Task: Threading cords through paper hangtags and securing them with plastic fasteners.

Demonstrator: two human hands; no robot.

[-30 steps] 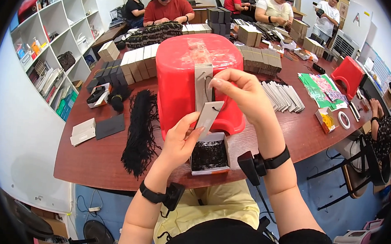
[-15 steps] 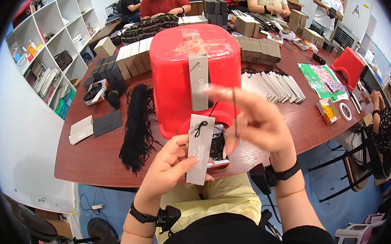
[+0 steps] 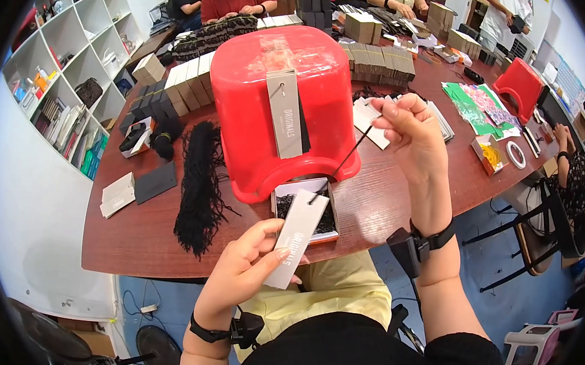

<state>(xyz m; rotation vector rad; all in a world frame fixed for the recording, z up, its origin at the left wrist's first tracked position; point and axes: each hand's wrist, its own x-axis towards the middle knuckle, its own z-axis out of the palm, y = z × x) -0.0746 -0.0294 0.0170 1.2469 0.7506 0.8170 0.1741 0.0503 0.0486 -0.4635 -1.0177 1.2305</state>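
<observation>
A pale grey hang tag (image 3: 299,232) is pinched between the thumb and fingers of my left hand (image 3: 250,255), tilted over the table's front edge. From the hole at its top a black cord (image 3: 353,151) runs taut up and right to my right hand (image 3: 412,123), whose fingers are closed on its far end. Just behind the tag sits a small open box (image 3: 328,220) of tiny black pieces. An upturned red plastic stool (image 3: 244,104) stands beyond it, with a stack of grey tags (image 3: 284,117) fixed to its side.
A bundle of black cords (image 3: 200,189) lies left of the stool. Rows of stacked tags (image 3: 375,61) stand behind it, and loose tags (image 3: 371,123) lie to its right. A box of yellow pieces (image 3: 489,157) and a white tape ring (image 3: 516,155) are farther right. Other people work around the table.
My right hand has moved up and right, drawing the cord out straight from the tag. The looped knot at the tag's hole has tightened, and the tag now leans to the right.
</observation>
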